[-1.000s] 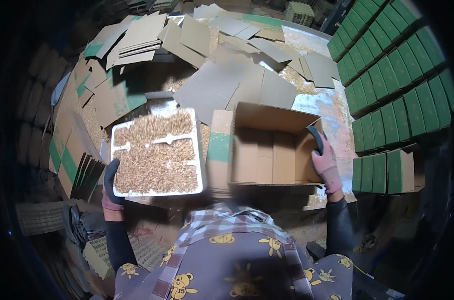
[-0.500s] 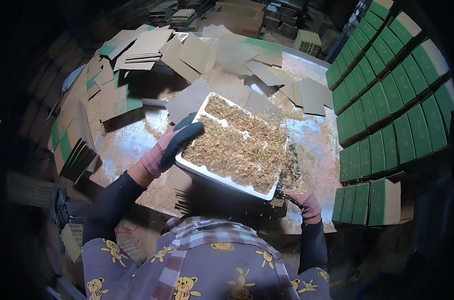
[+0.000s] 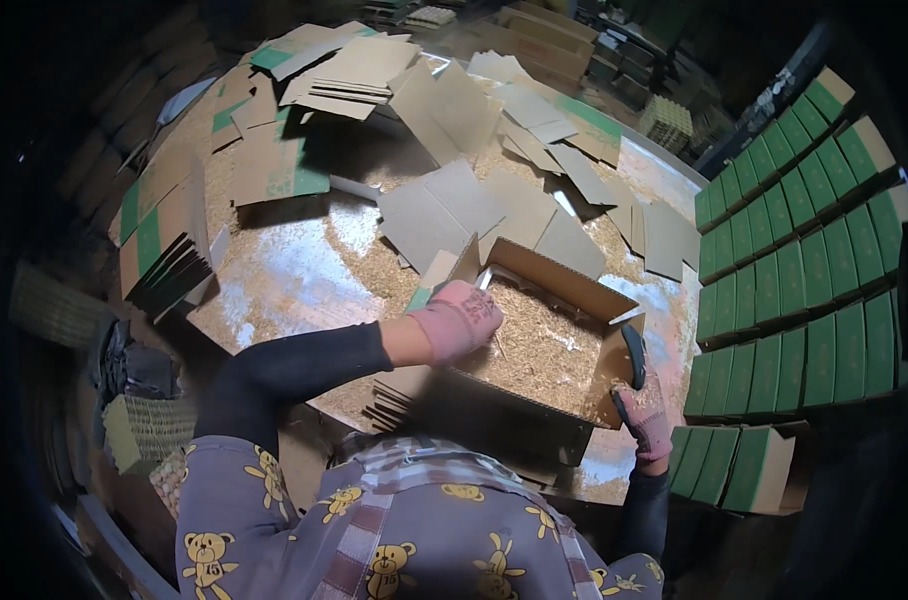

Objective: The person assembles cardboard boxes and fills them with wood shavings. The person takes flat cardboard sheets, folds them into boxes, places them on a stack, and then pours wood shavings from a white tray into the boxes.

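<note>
An open cardboard box (image 3: 584, 287) stands in front of me at the table's near side. Down inside it lies a white tray (image 3: 486, 277) full of loose tan husks (image 3: 549, 352), with white bits showing through. My left hand (image 3: 461, 322), in a pink glove with a dark palm, is closed over the left end of the tray and box, its fingertips hidden. At the right end my right hand (image 3: 646, 408) grips the box's wall, dark thumb and fingers on either side of it. Husks cling to that glove.
Flat cardboard sheets (image 3: 444, 205) lie scattered over the husk-strewn table (image 3: 304, 275). Folded cardboard (image 3: 164, 240) leans at the left edge. Stacked green boxes (image 3: 804, 300) rise along the right. Egg trays (image 3: 144, 430) sit low at the left; more (image 3: 666, 120) stand beyond the table.
The husk-filled tray, tilted in my left hand before, has gone down into the cardboard box. My left hand has moved right to the box, and my right hand now holds its right wall.
</note>
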Demonstrator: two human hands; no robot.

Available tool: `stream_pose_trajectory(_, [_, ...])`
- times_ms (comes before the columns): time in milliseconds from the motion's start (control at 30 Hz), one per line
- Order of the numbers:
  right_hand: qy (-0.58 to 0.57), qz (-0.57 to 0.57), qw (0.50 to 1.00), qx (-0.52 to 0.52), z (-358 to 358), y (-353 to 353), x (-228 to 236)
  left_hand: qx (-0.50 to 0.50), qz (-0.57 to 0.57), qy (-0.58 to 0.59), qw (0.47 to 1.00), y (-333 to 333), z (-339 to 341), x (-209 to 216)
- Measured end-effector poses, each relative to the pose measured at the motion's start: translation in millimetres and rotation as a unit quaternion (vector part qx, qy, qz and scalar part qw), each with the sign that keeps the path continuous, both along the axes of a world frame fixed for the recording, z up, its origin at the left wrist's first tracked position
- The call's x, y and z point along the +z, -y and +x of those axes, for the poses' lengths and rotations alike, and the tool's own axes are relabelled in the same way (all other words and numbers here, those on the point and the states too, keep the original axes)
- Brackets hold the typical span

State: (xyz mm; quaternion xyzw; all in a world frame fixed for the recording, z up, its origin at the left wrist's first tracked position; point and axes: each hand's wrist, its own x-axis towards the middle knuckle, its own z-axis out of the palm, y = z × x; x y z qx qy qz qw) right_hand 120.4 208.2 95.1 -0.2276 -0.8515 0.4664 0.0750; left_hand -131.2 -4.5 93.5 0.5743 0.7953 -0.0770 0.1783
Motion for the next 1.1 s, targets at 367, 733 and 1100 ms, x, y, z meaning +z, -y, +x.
stream_pose_trajectory(367, [0.019, 0.069, 0.983, -0.17, -15.6, 33.2, -18.7, 0.371, 0.267, 0.222, 0.861, 46.8, -215.2, -269.0])
stream_pose_trajectory(733, [-0.107, 0.008, 0.988, -0.107, -15.8, 26.4, -22.5, 0.476, 0.436, 0.527, 0.553, 11.7, -166.8, -279.4])
stream_pose_trajectory(1100, [-0.174, -0.02, 0.98, -0.091, -9.9, 19.6, -29.3, 0.363, 0.275, 0.278, 0.846, -49.0, -181.8, -129.0])
